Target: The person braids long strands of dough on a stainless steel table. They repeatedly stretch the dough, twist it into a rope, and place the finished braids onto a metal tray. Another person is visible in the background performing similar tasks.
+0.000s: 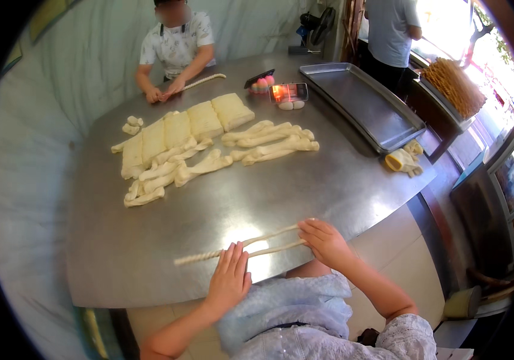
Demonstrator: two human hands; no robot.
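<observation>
A long, thin rope of dough lies along the near edge of the metal table. Its left end is twisted, while toward the right it parts into two strands. My left hand rests flat across the rope with its fingers stretched out. At the right ends of the strands is my right hand, its fingers curled down over the dough. Past my hands, folded dough strips lie in the middle of the table. Beside them sit thick dough slabs, set in a row, with more loose strips along their near side.
Across the metal table, a co-worker handles a twisted dough rope. A large tray lies at the right, near yellowish gloves. A propped phone stands at the back. Fried twists are piled beyond the table, near another person.
</observation>
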